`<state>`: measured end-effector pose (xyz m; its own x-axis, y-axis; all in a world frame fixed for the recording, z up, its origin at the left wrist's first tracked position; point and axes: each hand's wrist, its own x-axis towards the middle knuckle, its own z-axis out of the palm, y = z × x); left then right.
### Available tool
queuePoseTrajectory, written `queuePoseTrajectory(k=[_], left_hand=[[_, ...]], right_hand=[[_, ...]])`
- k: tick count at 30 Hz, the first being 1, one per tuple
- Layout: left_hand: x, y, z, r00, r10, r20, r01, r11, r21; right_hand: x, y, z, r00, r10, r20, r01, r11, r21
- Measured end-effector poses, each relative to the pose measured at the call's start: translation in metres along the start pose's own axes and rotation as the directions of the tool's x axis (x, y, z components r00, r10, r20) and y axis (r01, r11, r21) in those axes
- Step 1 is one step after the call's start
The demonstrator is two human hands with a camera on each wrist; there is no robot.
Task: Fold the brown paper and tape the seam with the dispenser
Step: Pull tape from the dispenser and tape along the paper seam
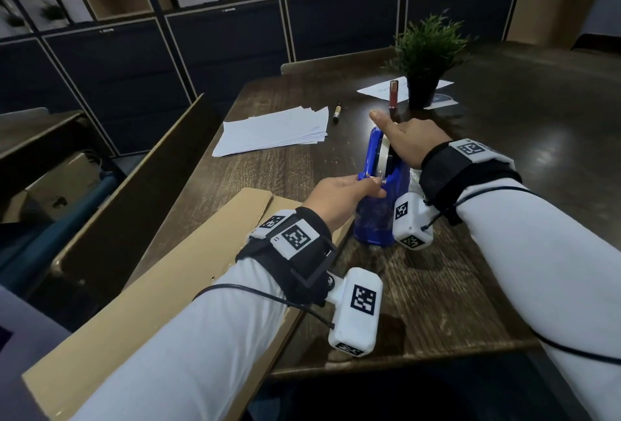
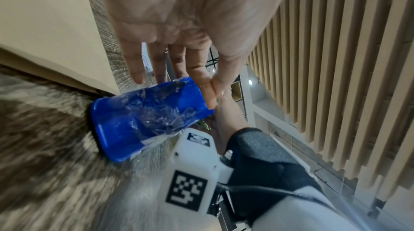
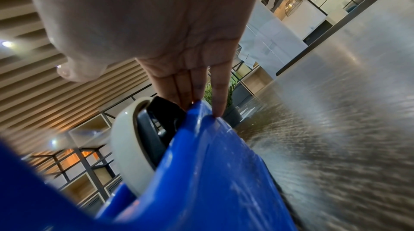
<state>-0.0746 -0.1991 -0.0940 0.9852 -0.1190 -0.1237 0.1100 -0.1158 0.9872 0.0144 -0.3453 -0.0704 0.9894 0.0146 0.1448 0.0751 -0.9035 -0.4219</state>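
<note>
Nearest the person, the brown paper [image 1: 161,289] lies flat on the dark wooden table [image 1: 437,286], a long tan sheet running from the near left corner toward the middle, with a fold line along its far end; its near part overhangs the table edge and the left forearm crosses above it. Just past the paper's far right edge stands the tape dispenser [image 1: 376,205], a glossy blue plastic body, scuffed and streaked with bits of clear tape on its side, carrying a pale roll of tape [image 1: 383,158] on a dark hub. The left hand [image 1: 339,197] is at the dispenser's near, cutter end: in the left wrist view thumb and forefinger meet in a pinch at the top edge while the other fingers [image 2: 134,68] stay nearly straight; what they pinch is too small to tell. The right hand [image 1: 408,141] rests on top of the dispenser from the right, fingers straight and pressed against the blue rim beside the roll, thumb lifted clear. Farther off lie a stack of white sheets [image 1: 272,133], a pen [image 1: 337,114], a small reddish tube [image 1: 393,94] and a potted plant [image 1: 426,61] standing on more white paper.
</note>
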Motion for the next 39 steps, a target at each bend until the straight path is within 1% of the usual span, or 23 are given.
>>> queuePoseTrajectory(k=[4,7,15,18,25,28,31,33,36,37,39], left_hand=[[-0.005,0.001,0.000,1.000,0.017,0.000,-0.017,1.000,0.000],[-0.006,-0.001,0.000,0.999,0.029,-0.014,-0.029,0.999,0.035],[-0.001,-0.008,-0.001,0.988,0.148,-0.044,-0.138,0.974,0.179],[0.000,-0.010,-0.002,0.986,0.164,-0.043,-0.149,0.960,0.237],[0.000,-0.012,-0.007,0.983,0.181,-0.013,-0.171,0.946,0.277],[0.000,-0.012,-0.009,0.982,0.190,0.016,-0.186,0.941,0.284],[0.001,-0.011,-0.013,0.978,0.202,0.052,-0.208,0.917,0.339],[0.004,-0.009,-0.017,0.978,0.189,0.087,-0.208,0.904,0.375],[0.004,-0.008,-0.023,0.973,0.134,0.187,-0.218,0.796,0.565],[0.003,-0.007,-0.026,0.968,0.117,0.221,-0.227,0.778,0.586],[-0.001,0.000,-0.032,0.958,0.082,0.276,-0.235,0.777,0.584]], right_hand=[[-0.001,-0.001,-0.001,1.000,0.005,-0.001,-0.005,1.000,-0.001],[-0.001,-0.001,-0.002,1.000,0.009,0.000,-0.009,1.000,-0.004],[0.002,-0.002,0.001,1.000,0.011,0.013,-0.010,0.998,-0.061],[0.002,-0.002,0.002,1.000,0.002,0.013,-0.001,0.998,-0.070],[0.002,-0.001,0.001,1.000,-0.008,0.013,0.009,0.997,-0.078],[0.000,-0.001,0.002,1.000,-0.014,0.014,0.015,0.997,-0.082],[0.000,0.000,0.002,1.000,-0.021,0.018,0.023,0.996,-0.084],[0.001,0.001,0.003,1.000,-0.027,0.016,0.028,0.995,-0.091],[0.001,0.001,0.003,1.000,-0.026,0.018,0.027,0.996,-0.090],[0.000,0.000,0.003,1.000,-0.023,0.020,0.025,0.996,-0.089],[-0.001,-0.001,0.003,1.000,-0.019,0.023,0.021,0.995,-0.092]])
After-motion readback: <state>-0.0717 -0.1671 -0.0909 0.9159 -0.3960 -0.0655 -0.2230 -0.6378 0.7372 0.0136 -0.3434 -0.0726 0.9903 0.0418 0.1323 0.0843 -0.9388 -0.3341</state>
